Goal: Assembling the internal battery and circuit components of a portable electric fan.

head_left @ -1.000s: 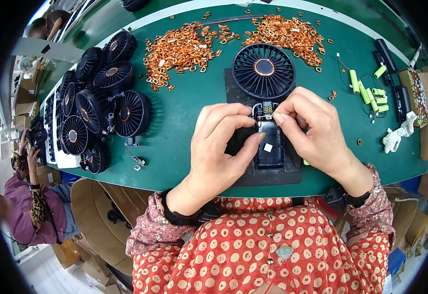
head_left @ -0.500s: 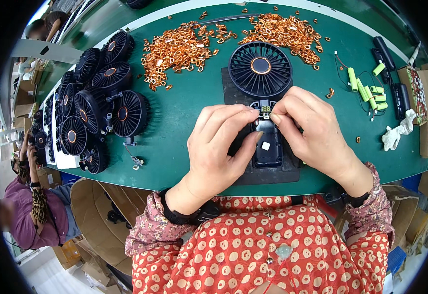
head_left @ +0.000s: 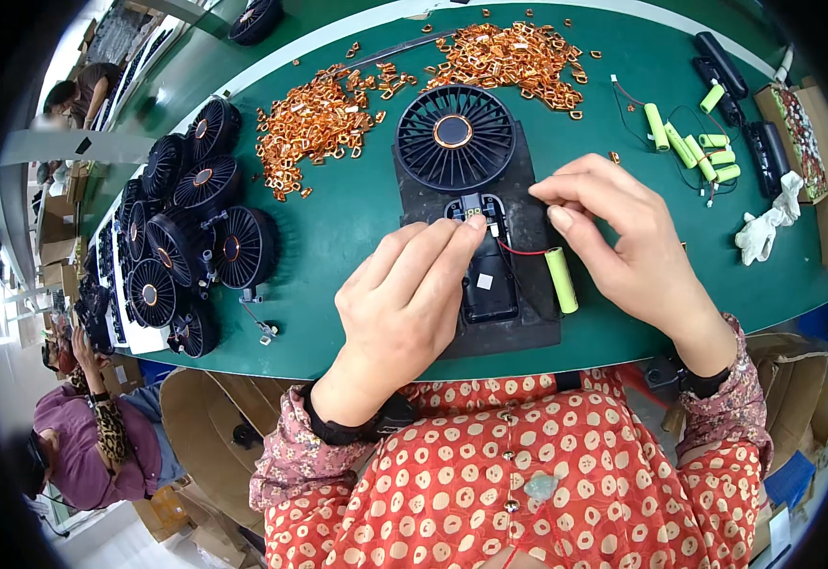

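A black handheld fan [head_left: 485, 156] lies on a dark mat [head_left: 537, 332], its round head away from me and its opened handle [head_left: 491, 302] toward me. A small display board [head_left: 472, 211] sits at the top of the handle. My left hand [head_left: 404, 294] is closed on the handle there, fingertips pressed at the board; its thumb is hidden. Right of the handle lies a green cylindrical battery [head_left: 562, 280], a red wire running from it to a white connector at the board. My right hand [head_left: 622, 232] hovers above the battery, thumb and index finger apart, holding nothing.
Several black fan heads [head_left: 196, 228] are stacked at the left. Two piles of small orange rings [head_left: 314, 128] lie at the back. More green batteries [head_left: 684, 147], black casings [head_left: 766, 156] and a white glove [head_left: 764, 223] lie at the right. A co-worker in purple [head_left: 101, 431] sits far left.
My right hand has drawn away from the board, rightward, and its fingers have parted. My left fingers have come down onto the board. The battery and red wire are now uncovered.
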Demonstrator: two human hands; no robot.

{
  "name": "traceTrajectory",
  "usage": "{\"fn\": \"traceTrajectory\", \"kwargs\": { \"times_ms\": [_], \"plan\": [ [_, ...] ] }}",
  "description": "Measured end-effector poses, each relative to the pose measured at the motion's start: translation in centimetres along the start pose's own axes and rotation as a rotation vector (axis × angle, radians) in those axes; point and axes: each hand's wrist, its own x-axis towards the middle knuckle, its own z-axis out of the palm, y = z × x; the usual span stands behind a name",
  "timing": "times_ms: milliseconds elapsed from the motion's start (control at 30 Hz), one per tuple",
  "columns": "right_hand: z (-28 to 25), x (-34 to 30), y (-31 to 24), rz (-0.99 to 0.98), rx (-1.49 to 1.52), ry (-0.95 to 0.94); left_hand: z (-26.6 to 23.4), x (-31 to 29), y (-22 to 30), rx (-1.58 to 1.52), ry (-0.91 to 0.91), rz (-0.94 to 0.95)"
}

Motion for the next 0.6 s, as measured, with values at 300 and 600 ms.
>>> {"fn": "traceTrajectory", "kwargs": {
  "times_ms": [300, 600],
  "plan": [
    [1.5, -5.3, -0.9, 0.157, -0.108, -0.007, -0.2, 0.4, 0.0, 0.01, -0.046, 0.037],
    [1.7, -4.8, -0.5, 0.169, 0.1, 0.153, -0.6, 0.8, 0.4, 0.142, -0.124, 0.074]
  ]
}}
